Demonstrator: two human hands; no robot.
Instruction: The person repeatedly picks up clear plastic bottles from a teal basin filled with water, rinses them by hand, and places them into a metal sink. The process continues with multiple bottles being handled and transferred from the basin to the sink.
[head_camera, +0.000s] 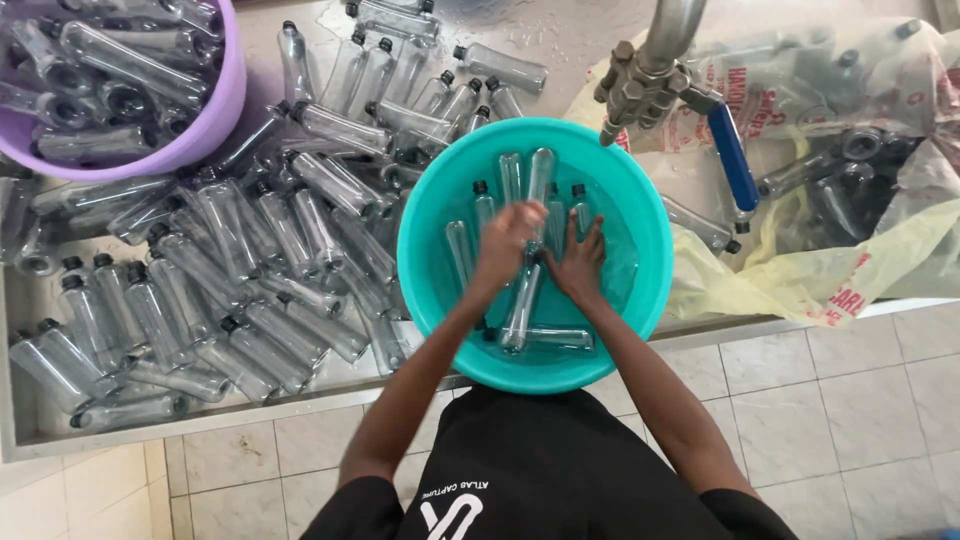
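Observation:
A teal basin (430, 300) holds water and several clear plastic bottles with black caps. My left hand (505, 245) is blurred over the middle of the basin. Its fingers are closed around the upper end of one clear bottle (520, 305), which points down toward the near rim. Just to its right, my right hand (580, 262) lies in the water with its fingers spread, resting on the floating bottles and gripping none of them. More bottles (540, 175) float beyond both hands.
A heap of clear capped bottles (250, 250) covers the metal counter on the left. A purple tub (225, 110) of bottles stands at top left. A metal tap with a blue handle (733, 155) hangs over the basin's far right. Yellowish plastic bags (830, 270) hold more bottles.

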